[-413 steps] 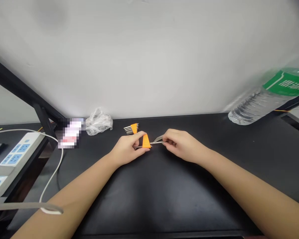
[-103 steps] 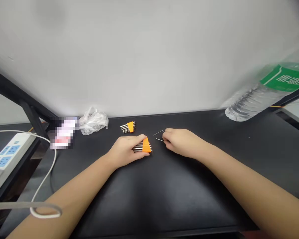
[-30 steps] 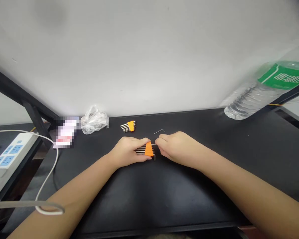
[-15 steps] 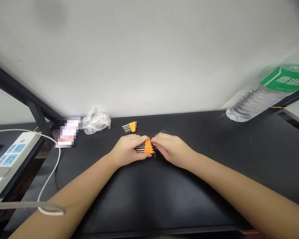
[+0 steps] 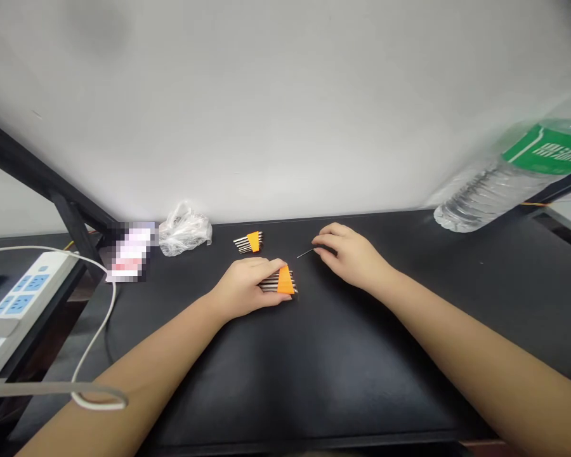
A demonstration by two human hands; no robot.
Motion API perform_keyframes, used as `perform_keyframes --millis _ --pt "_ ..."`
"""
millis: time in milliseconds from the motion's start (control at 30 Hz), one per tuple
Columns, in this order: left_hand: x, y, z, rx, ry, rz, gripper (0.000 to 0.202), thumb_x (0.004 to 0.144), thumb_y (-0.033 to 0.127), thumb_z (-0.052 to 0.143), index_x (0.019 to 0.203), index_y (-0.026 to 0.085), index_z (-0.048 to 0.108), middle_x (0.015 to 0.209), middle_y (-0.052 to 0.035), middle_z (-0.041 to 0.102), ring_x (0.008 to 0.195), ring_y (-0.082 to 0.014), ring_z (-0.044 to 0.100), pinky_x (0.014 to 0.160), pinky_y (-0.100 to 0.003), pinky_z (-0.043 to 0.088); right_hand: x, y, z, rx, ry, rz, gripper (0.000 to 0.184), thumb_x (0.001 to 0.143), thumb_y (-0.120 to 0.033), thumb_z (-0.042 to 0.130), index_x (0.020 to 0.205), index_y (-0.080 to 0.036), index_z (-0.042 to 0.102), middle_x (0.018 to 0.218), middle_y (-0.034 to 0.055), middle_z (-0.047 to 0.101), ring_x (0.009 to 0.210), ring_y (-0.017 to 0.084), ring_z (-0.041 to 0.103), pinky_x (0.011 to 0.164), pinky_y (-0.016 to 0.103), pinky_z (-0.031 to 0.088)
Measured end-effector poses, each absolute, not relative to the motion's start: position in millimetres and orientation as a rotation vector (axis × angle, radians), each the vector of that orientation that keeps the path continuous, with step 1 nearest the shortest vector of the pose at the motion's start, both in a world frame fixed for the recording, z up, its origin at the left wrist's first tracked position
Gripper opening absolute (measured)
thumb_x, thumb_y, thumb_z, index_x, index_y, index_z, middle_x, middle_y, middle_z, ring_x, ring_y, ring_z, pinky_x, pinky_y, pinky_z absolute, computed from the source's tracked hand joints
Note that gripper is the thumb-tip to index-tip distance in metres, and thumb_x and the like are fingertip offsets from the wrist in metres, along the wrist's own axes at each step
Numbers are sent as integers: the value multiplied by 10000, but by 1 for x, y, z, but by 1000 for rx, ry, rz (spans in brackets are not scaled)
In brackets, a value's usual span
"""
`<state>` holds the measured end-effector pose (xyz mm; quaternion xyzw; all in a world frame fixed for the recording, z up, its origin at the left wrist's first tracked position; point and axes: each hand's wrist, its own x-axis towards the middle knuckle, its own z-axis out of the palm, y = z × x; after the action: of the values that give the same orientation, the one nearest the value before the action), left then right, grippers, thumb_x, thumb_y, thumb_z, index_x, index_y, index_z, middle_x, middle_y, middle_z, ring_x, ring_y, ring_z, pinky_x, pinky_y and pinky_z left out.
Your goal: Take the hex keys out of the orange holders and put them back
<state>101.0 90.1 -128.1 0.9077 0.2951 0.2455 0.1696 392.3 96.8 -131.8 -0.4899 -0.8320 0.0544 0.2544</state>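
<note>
An orange hex key holder [image 5: 285, 280] with several metal hex keys in it lies in the grip of my left hand [image 5: 242, 289]. The thumb is on its far side, fingers on its near side. Beyond and to the right, my right hand [image 5: 349, 254] pinches a thin loose hex key [image 5: 306, 253] at its right end. The key's bend is hidden by the fingertips, and its long arm points left, low over or on the desk. Farther back lies a second orange holder [image 5: 253, 241] with several hex keys, touched by neither hand.
A crumpled clear plastic bag [image 5: 184, 230] and a blurred-out flat item [image 5: 132, 251] lie at the back left. A white power strip [image 5: 28, 289] and its cable [image 5: 105, 317] are at the left. A large water bottle [image 5: 495, 184] stands at the back right of the black desk [image 5: 304, 381].
My right hand has left the holder and moved right and away to the loose hex key, taking its end between the fingertips. The left hand has stayed put with the holder.
</note>
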Motion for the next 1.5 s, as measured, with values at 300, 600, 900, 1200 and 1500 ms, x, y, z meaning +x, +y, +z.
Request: perform_keyframes --millis 300,600,900,1200,1500 --pt "101 91 -128 2589 818 693 530 861 561 723 1241 205 623 846 -17 672 732 -153 614 711 -271 476 385 93 -124 -1553 -2474 152 181 938 -163 533 858 -200 691 931 75 676 854 216 607 720 316 463" --pt "101 93 -131 2587 786 711 553 854 543 739 1264 191 621 892 -35 690 777 -160 639 748 -274 493 374 72 -103 -1487 -2465 516 119 795 -112 590 743 -205 538 774 3 614 651 135 524 590 258 349" --pt "102 93 -130 2616 805 693 539 865 561 717 1254 199 627 823 -21 656 733 -155 618 717 -270 479 366 65 -100 -1164 -2469 538 169 821 -61 535 769 -208 471 732 -26 530 631 117 450 605 247 319" --pt "103 92 -130 2630 798 690 543 863 560 719 1258 200 624 818 -18 654 727 -158 618 707 -269 474 365 64 -102 -1183 -2480 494 175 840 -65 519 769 -209 450 735 -19 516 631 122 437 604 251 313" --pt "103 93 -130 2582 794 687 570 853 567 729 1281 206 621 875 -30 698 763 -163 649 737 -277 495 367 61 -101 -1202 -2516 461 153 852 -74 520 789 -206 474 769 -6 533 646 123 471 618 258 327"
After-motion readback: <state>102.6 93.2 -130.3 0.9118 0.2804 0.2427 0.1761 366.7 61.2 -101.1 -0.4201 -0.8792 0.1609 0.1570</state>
